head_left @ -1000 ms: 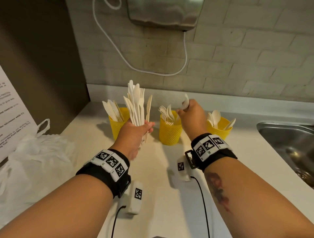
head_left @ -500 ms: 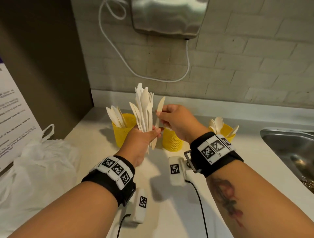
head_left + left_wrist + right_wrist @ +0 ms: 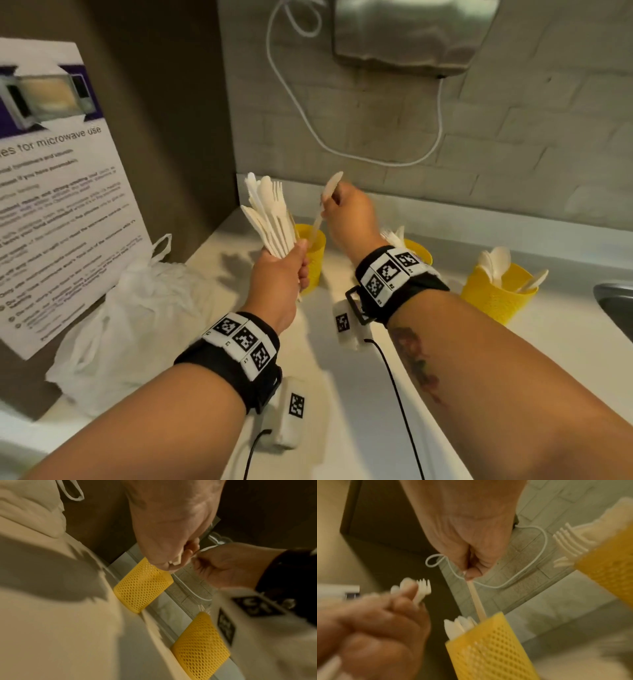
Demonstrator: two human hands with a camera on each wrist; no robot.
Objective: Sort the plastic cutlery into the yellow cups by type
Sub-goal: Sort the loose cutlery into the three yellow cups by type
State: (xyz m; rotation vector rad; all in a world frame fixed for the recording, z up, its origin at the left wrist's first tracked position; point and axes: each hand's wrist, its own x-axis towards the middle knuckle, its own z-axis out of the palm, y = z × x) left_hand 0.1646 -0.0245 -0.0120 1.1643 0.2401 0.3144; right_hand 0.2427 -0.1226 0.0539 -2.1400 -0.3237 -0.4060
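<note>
My left hand (image 3: 297, 261) grips a bundle of white plastic cutlery (image 3: 267, 212), mixed knives, forks and spoons, upright in front of the left yellow cup (image 3: 314, 247). My right hand (image 3: 330, 209) pinches one knife (image 3: 329, 192). Its handle end (image 3: 476, 601) dips into the left cup (image 3: 485, 650), which holds knives. The middle cup (image 3: 420, 253), with forks (image 3: 568, 545), is partly hidden behind my right wrist. The right cup (image 3: 496, 296) holds spoons.
A white plastic bag (image 3: 137, 325) lies on the counter at left, under a paper microwave notice (image 3: 58, 192). A steel sink (image 3: 616, 301) sits at the far right. A hand dryer (image 3: 411, 34) with a white cable (image 3: 342, 154) hangs on the brick wall.
My right hand went from the fork cup to the bundle, took a knife from it and carried it left over the left cup. The view has swung left.
</note>
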